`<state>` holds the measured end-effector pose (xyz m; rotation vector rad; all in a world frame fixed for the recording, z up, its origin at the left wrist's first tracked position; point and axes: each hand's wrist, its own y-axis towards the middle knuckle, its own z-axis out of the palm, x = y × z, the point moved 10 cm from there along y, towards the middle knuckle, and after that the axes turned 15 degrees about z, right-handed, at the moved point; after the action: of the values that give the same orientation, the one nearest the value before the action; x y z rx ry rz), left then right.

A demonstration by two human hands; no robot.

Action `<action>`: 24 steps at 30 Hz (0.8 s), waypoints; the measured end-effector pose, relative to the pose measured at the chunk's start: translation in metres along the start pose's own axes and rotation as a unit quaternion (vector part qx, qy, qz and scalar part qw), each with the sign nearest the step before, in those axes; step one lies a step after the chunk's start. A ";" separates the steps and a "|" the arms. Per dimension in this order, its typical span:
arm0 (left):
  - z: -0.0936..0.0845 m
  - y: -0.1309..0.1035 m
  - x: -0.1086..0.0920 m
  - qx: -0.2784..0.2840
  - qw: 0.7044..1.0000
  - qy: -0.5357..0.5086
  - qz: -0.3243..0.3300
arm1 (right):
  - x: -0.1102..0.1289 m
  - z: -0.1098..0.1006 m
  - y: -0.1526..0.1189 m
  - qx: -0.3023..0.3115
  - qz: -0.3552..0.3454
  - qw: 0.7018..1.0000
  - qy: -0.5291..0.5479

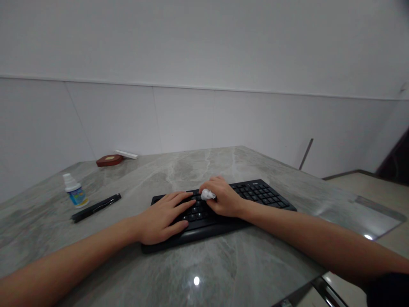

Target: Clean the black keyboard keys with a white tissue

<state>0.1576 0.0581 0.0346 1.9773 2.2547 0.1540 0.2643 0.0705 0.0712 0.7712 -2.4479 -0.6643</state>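
Observation:
A black keyboard (pixel 255 194) lies slightly askew on the grey marbled table (pixel 179 170). My left hand (pixel 164 217) rests over its left end with the fingers spread and stretched out, holding nothing. Over the keys near the middle, my right hand (pixel 223 198) is closed around a crumpled white tissue (pixel 208 195), part of which pokes out by the thumb. The hand covers the keys beneath it, so I cannot tell exactly where the tissue touches.
Left of the keyboard stand a small white spray bottle (pixel 76 192) with a blue label and, lying beside it, a black pen-like brush (pixel 96 208). A reddish-brown box (pixel 109 160) and a flat white object (pixel 126 154) lie by the wall (pixel 185 119).

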 end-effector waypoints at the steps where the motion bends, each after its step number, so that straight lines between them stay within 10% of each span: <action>1: 0.000 0.000 0.000 0.002 1.000 0.001 0.000 | -0.002 -0.001 0.000 -0.007 0.009 1.000 0.002; 17: -0.002 0.000 -0.001 -0.003 1.000 -0.001 0.001 | 0.002 0.010 -0.002 0.063 -0.020 0.997 0.045; 24: -0.001 0.000 -0.001 -0.004 1.000 0.001 0.004 | -0.010 -0.005 0.001 -0.029 0.036 0.997 0.060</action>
<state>0.1579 0.0571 0.0361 1.9848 2.2445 0.1655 0.2740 0.0761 0.0727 0.6768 -2.3257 -0.6384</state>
